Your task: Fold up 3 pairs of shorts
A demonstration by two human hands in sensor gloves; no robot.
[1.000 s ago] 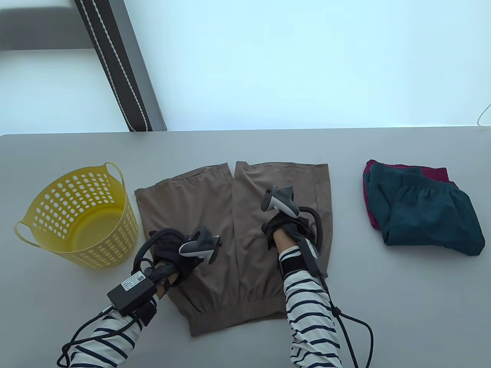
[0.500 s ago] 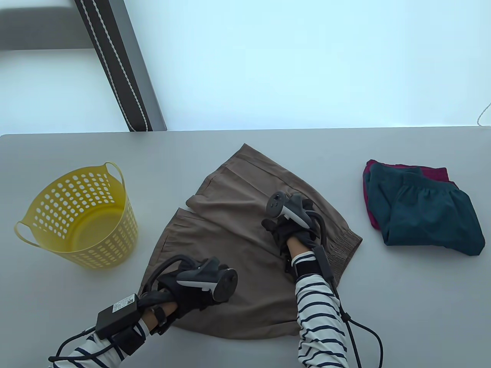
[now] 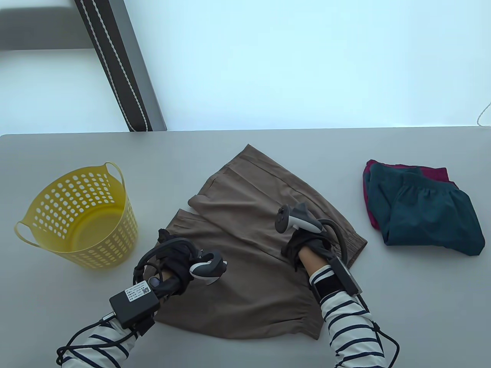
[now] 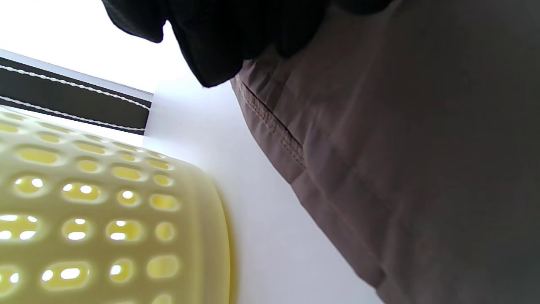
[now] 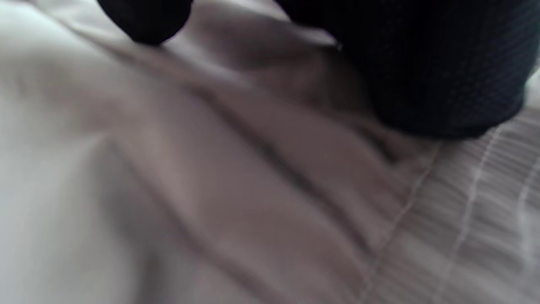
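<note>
The brown shorts lie flat and turned at an angle in the middle of the table, their ribbed waistband at the right. My left hand rests on the outer edge of the near leg, its fingers lying over the stitched hem side of the shorts. My right hand lies on the cloth just left of the waistband; its glove presses the blurred fabric. I see no cloth pinched by either hand.
A yellow perforated basket stands at the left, close to my left hand, and fills the lower left as the basket in the left wrist view. Folded teal shorts lie on maroon shorts at the right. The grey table ends at its far edge.
The brown shorts were swung round from lying straight to lying at an angle. Since then my left hand slid up to the leg's outer edge and my right hand moved toward the waistband.
</note>
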